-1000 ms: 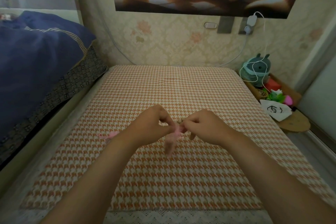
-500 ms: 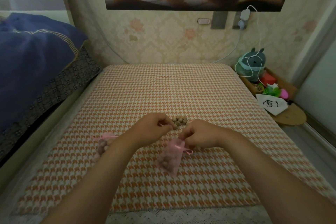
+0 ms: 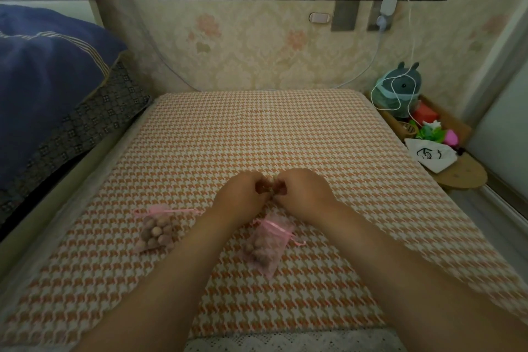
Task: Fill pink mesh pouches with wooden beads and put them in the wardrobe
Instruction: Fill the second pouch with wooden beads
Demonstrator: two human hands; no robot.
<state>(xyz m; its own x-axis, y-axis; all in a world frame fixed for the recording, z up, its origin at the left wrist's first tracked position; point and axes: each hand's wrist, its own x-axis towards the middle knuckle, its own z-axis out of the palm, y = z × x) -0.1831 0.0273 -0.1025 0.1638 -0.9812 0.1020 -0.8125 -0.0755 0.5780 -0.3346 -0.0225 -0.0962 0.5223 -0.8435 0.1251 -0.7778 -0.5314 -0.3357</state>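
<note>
Head view: our left hand point(image 3: 243, 194) and right hand point(image 3: 303, 191) meet knuckle to knuckle low over the table point(image 3: 257, 128). The fingers of both are curled. Between the fingertips show small brown shapes that we take for wooden beads point(image 3: 262, 188), pinched by both hands; most of the cluster is hidden.

Two pink mesh pouches already lie filled on the houndstooth cloth. The centre pouch point(image 3: 265, 243) sits just below the right wrist, and the left pouch point(image 3: 158, 230) lies beside the left forearm, which runs between them. We see no empty pouch and no wardrobe.

To gather the loose beads well, we should cup rather than pinch. Keeping the hands close to the cloth means a slipped bead drops short instead of rolling to the edge. We would sweep stragglers against the other palm before lifting.
</note>
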